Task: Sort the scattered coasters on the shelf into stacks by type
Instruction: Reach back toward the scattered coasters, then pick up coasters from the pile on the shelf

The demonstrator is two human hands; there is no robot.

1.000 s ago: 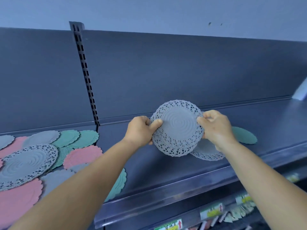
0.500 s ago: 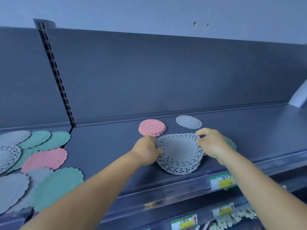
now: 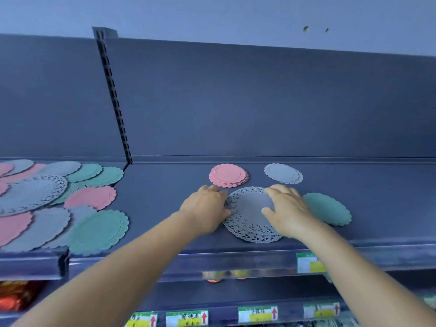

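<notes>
Two hands, left point(image 3: 207, 210) and right point(image 3: 286, 210), fingers flat, pressing grey lace stack point(image 3: 250, 215) on shelf point(image 3: 165, 208). Pink stack point(image 3: 228, 175) beyond left grip; green stack point(image 3: 328, 208) beside right.

A pale wall point(image 3: 212, 15) rises above the dark back panel point(image 3: 259, 102); a slotted upright point(image 3: 113, 95) divides the panel.

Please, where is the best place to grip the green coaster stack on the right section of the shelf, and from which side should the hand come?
Probably its near right edge, from the front. The green coaster stack lies flat on the shelf, so only its scalloped rim offers a pinch. The right hand covers its left rim.
</notes>
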